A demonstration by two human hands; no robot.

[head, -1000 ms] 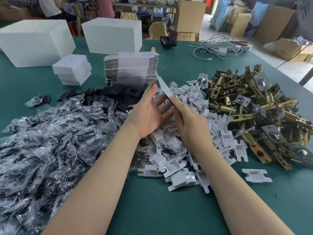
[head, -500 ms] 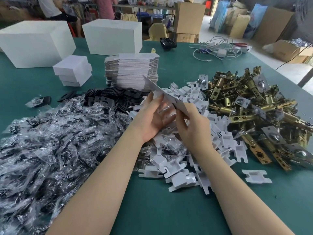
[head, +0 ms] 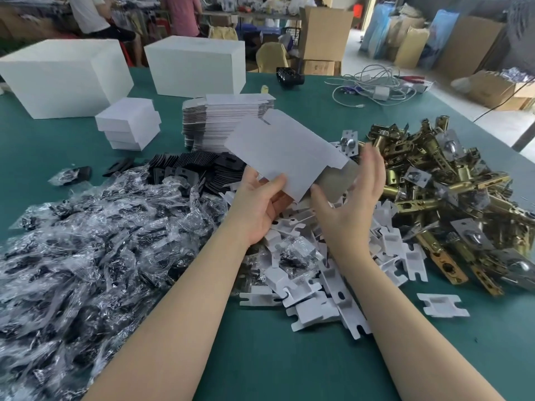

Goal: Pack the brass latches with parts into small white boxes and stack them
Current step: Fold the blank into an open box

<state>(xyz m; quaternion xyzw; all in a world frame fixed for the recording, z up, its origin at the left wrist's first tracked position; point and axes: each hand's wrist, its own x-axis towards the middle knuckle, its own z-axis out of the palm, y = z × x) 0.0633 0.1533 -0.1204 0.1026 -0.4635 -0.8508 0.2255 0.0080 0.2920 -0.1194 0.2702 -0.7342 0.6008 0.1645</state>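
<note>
The person leans over the green desk (head: 260,366) with both bare forearms stretched out. The left hand (head: 262,205) pinches a flat, unfolded white box blank (head: 283,153) at its near edge, thumb on top and fingers beneath, holding it tilted above the piles. The right hand (head: 350,206) is beside the blank's right end, fingers spread and relaxed, blurred, gripping nothing; whether it touches the card I cannot tell. Behind the blank stands a tall stack of flat blanks (head: 223,123), and to its left a short stack of small white boxes (head: 127,123) already made up. The heap of brass latches (head: 443,204) lies on the right side of the desk, untouched. Under the hands spreads a scatter of white card inserts (head: 324,287), one insert (head: 441,305) lying apart near the right forearm. On the left sprawls a mass of clear bags of dark parts (head: 86,256), with black plates (head: 197,169) heaped behind them. Two large white boxes (head: 63,73) sit at the far side.
</note>
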